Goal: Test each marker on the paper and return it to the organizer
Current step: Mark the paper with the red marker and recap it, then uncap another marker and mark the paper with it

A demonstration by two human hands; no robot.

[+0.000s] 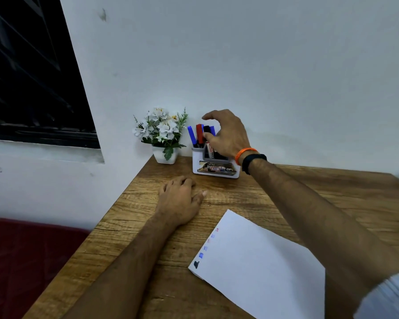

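Note:
A white and grey organizer [217, 175] stands at the back of the wooden table [320, 192] against the wall. Several markers stand in it: a blue one [191, 134], a red one [199, 132] and a black-capped one [207, 129]. My right hand [228, 134] hovers over them with fingers spread, the thumb beside the black-capped marker and the index finger above it, pinching nothing. My left hand [180, 201] lies palm down on the table in front of the organizer, holding nothing. A white paper [263, 261] lies nearer to me, with small blue, red and black test marks [204, 248] along its left edge.
A small white pot of artificial white flowers [164, 134] stands just left of the organizer in the table's back corner. The wall runs behind both. A dark window [32, 77] is at the left, and a dark red seat [21, 261] lies below the table's left edge.

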